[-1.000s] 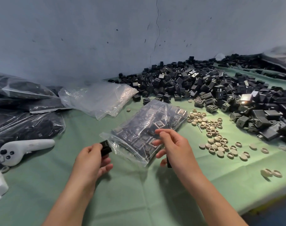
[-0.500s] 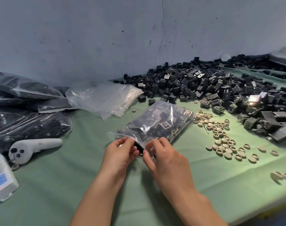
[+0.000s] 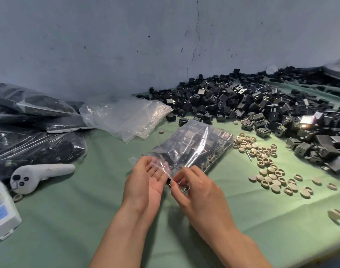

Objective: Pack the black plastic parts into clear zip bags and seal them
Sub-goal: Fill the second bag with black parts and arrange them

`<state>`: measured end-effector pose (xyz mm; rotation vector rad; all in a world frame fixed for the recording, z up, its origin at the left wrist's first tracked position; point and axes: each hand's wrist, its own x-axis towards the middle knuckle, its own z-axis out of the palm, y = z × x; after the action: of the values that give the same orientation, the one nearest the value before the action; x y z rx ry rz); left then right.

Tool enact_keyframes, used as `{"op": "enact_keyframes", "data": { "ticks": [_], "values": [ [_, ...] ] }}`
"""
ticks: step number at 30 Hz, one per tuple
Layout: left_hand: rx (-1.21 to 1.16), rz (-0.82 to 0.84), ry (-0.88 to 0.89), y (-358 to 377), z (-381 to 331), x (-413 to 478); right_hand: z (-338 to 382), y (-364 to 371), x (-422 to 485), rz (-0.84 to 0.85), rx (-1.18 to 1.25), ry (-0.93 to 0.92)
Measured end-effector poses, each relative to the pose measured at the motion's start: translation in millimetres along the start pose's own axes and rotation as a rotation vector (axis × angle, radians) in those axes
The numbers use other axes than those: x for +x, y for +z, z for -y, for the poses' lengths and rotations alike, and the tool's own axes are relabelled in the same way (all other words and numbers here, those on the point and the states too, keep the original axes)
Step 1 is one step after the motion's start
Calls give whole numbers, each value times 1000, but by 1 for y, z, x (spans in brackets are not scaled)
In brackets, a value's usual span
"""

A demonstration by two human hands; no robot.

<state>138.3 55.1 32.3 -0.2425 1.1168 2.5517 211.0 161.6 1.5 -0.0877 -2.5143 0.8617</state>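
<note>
A clear zip bag (image 3: pixel 194 147) filled with black plastic parts lies on the green table (image 3: pixel 87 219), its mouth towards me. My left hand (image 3: pixel 146 182) is under the bag's open lip, palm up, fingers holding the film. My right hand (image 3: pixel 194 186) pinches the same lip at its near corner between thumb and fingers. A big heap of loose black plastic parts (image 3: pixel 252 105) spreads along the wall from the centre to the right.
Empty clear bags (image 3: pixel 124 117) lie behind the filled one. Packed dark bags (image 3: pixel 29 136) are stacked at the left. A white controller (image 3: pixel 41 174) and a white device (image 3: pixel 0 215) sit at the near left. Several beige caps (image 3: pixel 266 163) are scattered at the right.
A second ago my left hand held a black part beside the bag; that part is no longer in my hand. Both hands have come together on the bag's mouth.
</note>
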Motion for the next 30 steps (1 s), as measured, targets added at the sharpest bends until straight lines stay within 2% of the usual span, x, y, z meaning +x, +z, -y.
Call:
{"op": "enact_keyframes", "data": {
  "ticks": [5,15,21,30],
  "values": [
    [-29,149,-67,2,-3,8,-1,0,0,-12,37,3],
    [-48,-26,32,-1,-1,15,-4,0,4,0,76,-18],
    [-75,8,81,12,5,16,-6,-1,7,16,81,-32],
    [-113,-40,92,13,5,25,-7,-3,10,38,125,-52]
  ]
}}
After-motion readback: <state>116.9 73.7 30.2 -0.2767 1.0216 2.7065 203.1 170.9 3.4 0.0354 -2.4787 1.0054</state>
